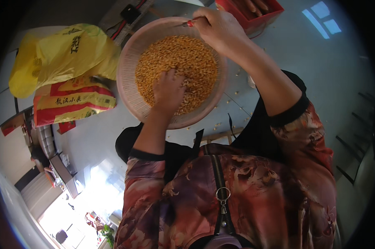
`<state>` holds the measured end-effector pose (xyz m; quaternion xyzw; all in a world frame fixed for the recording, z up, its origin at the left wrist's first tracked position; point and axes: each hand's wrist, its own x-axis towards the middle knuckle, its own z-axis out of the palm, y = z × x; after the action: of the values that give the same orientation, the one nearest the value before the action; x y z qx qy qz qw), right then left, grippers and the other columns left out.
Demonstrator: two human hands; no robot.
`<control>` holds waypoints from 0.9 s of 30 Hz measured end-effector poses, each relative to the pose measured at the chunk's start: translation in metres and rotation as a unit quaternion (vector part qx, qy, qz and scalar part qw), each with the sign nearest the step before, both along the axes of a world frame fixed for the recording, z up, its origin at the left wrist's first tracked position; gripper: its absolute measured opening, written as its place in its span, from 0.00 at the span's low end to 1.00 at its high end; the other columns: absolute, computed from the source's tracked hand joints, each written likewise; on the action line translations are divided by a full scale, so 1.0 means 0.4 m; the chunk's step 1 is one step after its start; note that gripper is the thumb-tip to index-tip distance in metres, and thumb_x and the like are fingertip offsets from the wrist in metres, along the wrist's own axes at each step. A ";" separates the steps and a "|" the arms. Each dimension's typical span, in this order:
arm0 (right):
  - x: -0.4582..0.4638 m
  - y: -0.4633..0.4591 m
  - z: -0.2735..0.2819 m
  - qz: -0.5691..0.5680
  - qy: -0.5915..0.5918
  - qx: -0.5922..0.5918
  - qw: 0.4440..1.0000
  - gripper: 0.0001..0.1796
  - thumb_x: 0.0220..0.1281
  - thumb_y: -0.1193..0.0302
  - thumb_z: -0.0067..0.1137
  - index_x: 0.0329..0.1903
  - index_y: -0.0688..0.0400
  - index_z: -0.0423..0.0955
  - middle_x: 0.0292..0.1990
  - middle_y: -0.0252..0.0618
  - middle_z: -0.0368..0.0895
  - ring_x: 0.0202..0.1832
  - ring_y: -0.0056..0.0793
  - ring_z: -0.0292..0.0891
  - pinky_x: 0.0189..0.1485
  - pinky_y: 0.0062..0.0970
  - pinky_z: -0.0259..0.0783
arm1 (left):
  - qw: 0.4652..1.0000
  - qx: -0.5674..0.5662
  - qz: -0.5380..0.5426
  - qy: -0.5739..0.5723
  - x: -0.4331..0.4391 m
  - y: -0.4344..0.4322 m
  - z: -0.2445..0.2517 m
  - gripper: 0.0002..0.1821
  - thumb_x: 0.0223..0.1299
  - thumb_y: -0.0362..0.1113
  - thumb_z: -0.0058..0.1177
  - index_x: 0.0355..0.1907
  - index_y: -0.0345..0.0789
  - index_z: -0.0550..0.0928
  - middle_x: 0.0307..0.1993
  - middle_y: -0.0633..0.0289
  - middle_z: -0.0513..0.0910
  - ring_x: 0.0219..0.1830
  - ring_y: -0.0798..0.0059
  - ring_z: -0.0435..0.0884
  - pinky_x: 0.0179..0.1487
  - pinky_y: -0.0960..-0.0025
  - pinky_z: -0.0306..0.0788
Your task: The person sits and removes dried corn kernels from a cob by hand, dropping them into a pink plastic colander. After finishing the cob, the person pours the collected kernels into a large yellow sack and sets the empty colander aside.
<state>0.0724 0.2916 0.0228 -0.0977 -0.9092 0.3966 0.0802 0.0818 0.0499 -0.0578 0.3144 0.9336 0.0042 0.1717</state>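
Note:
A large round pink plastic basket (128,71) stands before me, filled in its middle with loose yellow corn kernels (181,56). My left hand (169,88) lies on the kernels with its fingertips partly sunk among them, so whether it grips any is hidden. Above the basket's far right rim, my right hand (217,29) is closed around the red handle of a screwdriver-like tool (190,23). Its thin metal shaft points left over the basket; the tip is hard to make out.
Yellow plastic bags (72,53) and a red-and-yellow printed sack (75,101) lie left of the basket. A red box (254,23) with long brownish objects stands at the far right. Scattered kernels (217,125) dot the floor near a wooden stool (221,136).

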 end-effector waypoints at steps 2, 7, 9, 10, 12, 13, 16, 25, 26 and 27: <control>-0.014 0.017 -0.017 -0.047 0.020 -0.139 0.989 0.15 0.71 0.67 0.43 0.52 0.56 0.75 0.34 0.40 0.84 0.28 0.28 0.81 0.33 0.30 0.76 | 0.996 0.089 -0.014 0.027 -0.015 -0.039 0.013 0.18 0.58 0.44 0.59 0.51 0.46 0.82 0.62 0.58 0.72 0.64 0.57 0.68 0.64 0.47 0.62; -0.043 0.075 -0.027 -0.233 0.014 -0.473 0.849 0.16 0.68 0.71 0.39 0.52 0.61 0.71 0.38 0.39 0.82 0.21 0.24 0.73 0.21 0.26 0.69 | 0.984 0.176 -0.007 0.002 0.003 -0.050 0.126 0.20 0.60 0.45 0.60 0.54 0.41 0.81 0.57 0.52 0.78 0.59 0.54 0.75 0.61 0.59 0.69; -0.038 0.108 -0.076 -0.252 0.025 -0.467 0.847 0.17 0.71 0.68 0.42 0.57 0.58 0.71 0.39 0.39 0.83 0.28 0.27 0.81 0.30 0.29 0.77 | 0.981 0.195 -0.018 -0.011 0.007 -0.053 0.154 0.21 0.62 0.47 0.57 0.53 0.39 0.81 0.53 0.52 0.80 0.54 0.53 0.79 0.57 0.60 0.72; -0.040 0.105 -0.081 -0.297 0.005 -0.488 0.821 0.18 0.69 0.70 0.42 0.60 0.57 0.68 0.42 0.42 0.82 0.28 0.30 0.82 0.27 0.30 0.78 | 0.980 0.198 0.003 -0.027 0.007 -0.061 0.155 0.20 0.62 0.47 0.57 0.53 0.39 0.81 0.52 0.52 0.80 0.53 0.54 0.79 0.56 0.61 0.72; -0.042 0.127 -0.127 -0.350 -0.015 -0.492 0.797 0.19 0.68 0.71 0.42 0.60 0.58 0.67 0.41 0.44 0.82 0.28 0.32 0.82 0.26 0.31 0.78 | 0.975 0.209 0.039 -0.064 0.002 -0.061 0.151 0.20 0.63 0.48 0.56 0.52 0.38 0.81 0.50 0.52 0.81 0.52 0.55 0.80 0.55 0.62 0.73; -0.037 0.135 -0.165 -0.377 -0.026 -0.491 0.785 0.19 0.68 0.72 0.42 0.60 0.58 0.67 0.40 0.45 0.82 0.28 0.32 0.82 0.25 0.31 0.78 | 0.975 0.204 0.052 -0.074 -0.001 -0.057 0.146 0.20 0.62 0.47 0.57 0.53 0.38 0.80 0.50 0.52 0.81 0.52 0.55 0.80 0.55 0.62 0.73; -0.007 0.143 -0.288 -0.370 -0.033 -0.414 0.831 0.19 0.65 0.73 0.44 0.57 0.64 0.68 0.43 0.50 0.80 0.23 0.36 0.80 0.23 0.32 0.76 | 0.973 0.201 0.069 -0.087 -0.001 -0.036 0.148 0.21 0.62 0.46 0.58 0.53 0.37 0.80 0.49 0.52 0.82 0.52 0.54 0.80 0.54 0.62 0.73; 0.133 0.177 -0.899 -0.575 -0.223 -0.507 0.602 0.11 0.61 0.71 0.60 0.42 0.63 0.73 0.33 0.51 0.82 0.24 0.45 0.80 0.25 0.40 0.77 | 0.978 0.205 -0.030 0.006 -0.007 -0.055 0.124 0.20 0.60 0.45 0.57 0.50 0.34 0.79 0.42 0.53 0.82 0.43 0.55 0.81 0.45 0.57 0.75; 0.132 0.143 -0.919 -0.573 -0.235 -0.516 0.592 0.11 0.62 0.70 0.59 0.43 0.63 0.72 0.34 0.51 0.81 0.26 0.45 0.80 0.26 0.40 0.77 | 0.981 0.193 -0.028 0.006 -0.005 -0.074 0.127 0.20 0.60 0.45 0.57 0.50 0.34 0.78 0.42 0.54 0.81 0.42 0.56 0.81 0.44 0.57 0.74; 0.132 0.117 -0.930 -0.569 -0.243 -0.517 0.592 0.12 0.62 0.70 0.59 0.44 0.63 0.72 0.35 0.51 0.81 0.27 0.45 0.79 0.27 0.40 0.77 | 0.983 0.184 -0.022 0.006 0.002 -0.093 0.128 0.20 0.60 0.46 0.57 0.49 0.34 0.78 0.41 0.54 0.81 0.42 0.56 0.81 0.44 0.57 0.74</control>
<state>0.1251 0.3385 -0.3491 -0.7129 -0.2971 0.6353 0.0018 0.0825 0.0129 -0.0065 0.3613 0.9107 0.1706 0.1051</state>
